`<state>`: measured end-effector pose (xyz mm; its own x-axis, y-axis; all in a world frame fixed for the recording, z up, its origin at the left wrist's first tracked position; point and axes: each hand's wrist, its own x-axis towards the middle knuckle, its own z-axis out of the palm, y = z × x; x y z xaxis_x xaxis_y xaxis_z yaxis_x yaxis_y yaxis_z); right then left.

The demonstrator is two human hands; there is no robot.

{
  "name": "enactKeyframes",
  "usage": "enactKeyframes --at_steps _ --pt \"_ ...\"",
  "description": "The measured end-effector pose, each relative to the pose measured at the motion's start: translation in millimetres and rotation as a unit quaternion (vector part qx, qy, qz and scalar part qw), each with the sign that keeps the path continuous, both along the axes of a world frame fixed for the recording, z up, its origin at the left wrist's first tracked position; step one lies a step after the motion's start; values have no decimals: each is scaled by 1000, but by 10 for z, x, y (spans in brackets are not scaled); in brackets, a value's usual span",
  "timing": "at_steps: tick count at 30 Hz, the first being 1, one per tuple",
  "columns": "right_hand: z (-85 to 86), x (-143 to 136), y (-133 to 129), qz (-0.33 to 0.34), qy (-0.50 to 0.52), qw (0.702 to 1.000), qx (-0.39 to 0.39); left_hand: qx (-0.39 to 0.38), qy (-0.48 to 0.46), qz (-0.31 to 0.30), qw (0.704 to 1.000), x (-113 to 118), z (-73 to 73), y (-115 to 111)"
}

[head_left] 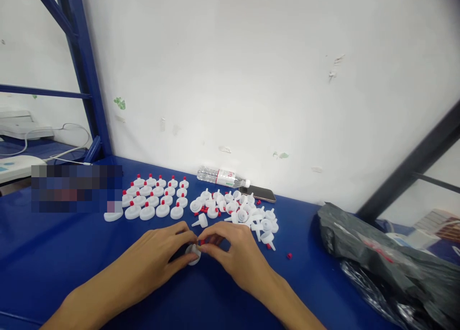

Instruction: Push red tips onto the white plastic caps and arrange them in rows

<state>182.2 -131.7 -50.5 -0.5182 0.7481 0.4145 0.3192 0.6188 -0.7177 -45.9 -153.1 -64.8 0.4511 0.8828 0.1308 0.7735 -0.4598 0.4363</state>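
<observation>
**Red-tipped and bare white caps on a blue bench, with one cap between the hands**

A white spouted cap [194,259] is held low, just above or on the bench [201,301], between the thumb and fingers of the left hand [158,253]. A small red tip [202,243] appears to be pinched by the thumb and forefinger of the right hand [239,253], close beside the spout; whether it is seated cannot be told. The two hands are brought together at the fingertips. To the left, finished-looking red-tipped caps [147,212] are set upright in fairly regular rows; the nearest corner piece is partly obscured by blurring. To the right, bare white caps [243,216] are heaped in mixed orientations, with loose red tips [289,256] scattered among and beside them. By this division, a substantial share may be judged complete, while the heaped pieces remain unpaired. Behind the heap, a clear bottle [225,177] is laid on its side next to a phone [264,194]; a grey plastic bag [359,244] is seen at the far right.
</observation>
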Motion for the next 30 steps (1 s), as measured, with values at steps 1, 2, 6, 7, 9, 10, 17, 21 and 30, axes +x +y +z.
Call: enactKeyframes --at_steps 1,2,6,7,9,10,17,21,30 --pt "-10 -6 1 0 3 1000 -5 -1 2 -1 1000 -3 -11 6" --pt "-23 -12 2 1 6 1000 -10 -2 4 -4 1000 -7 -23 10" --pt "-67 -44 -12 10 19 1000 -18 -13 -3 -19 1000 -19 -51 4" --pt "-72 -55 -21 10 22 1000 -16 -16 -6 -21 1000 -19 -48 -2" --pt "-75 -78 -41 7 19 1000 -11 -15 -13 -21 1000 -14 -34 -18" --pt "-74 -87 -50 5 14 1000 -9 -12 -16 -21 1000 -10 -25 -27" --pt "-68 -94 -69 3 -11 1000 -14 -23 -25 -19 999 12 29 -43" --pt "-63 -108 -90 -3 -30 999 -28 -49 -39 -11 998 -5 171 -53" --pt "95 61 -72 9 -41 995 -86 16 -92 -8 996 -10 191 -56"
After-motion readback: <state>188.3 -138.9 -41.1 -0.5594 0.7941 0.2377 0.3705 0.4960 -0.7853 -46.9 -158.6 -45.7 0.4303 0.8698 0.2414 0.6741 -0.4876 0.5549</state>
